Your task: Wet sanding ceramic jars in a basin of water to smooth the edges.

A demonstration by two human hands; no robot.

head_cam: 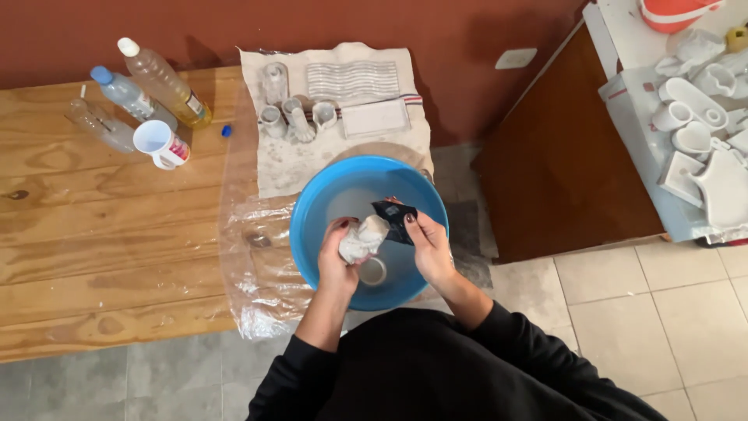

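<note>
A: Why is she working over the blue basin (312, 226)?
B: Likely catching dust and drips. Left hand (336, 253) is gripping a small white cast piece (363, 238); right hand (425, 242) is pinching a dark abrasive scrap (392, 216) against it.
A: Other pieces?
B: Sitting on the cloth (335, 156) behind, probably drying.

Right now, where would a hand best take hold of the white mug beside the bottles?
Probably by the mug's side wall, fingers wrapping it from the floor side. It lies tipped, mouth toward the bottles, so the rim offers little. Whether it has a handle cannot be made out. That side of the table is bare.
</note>
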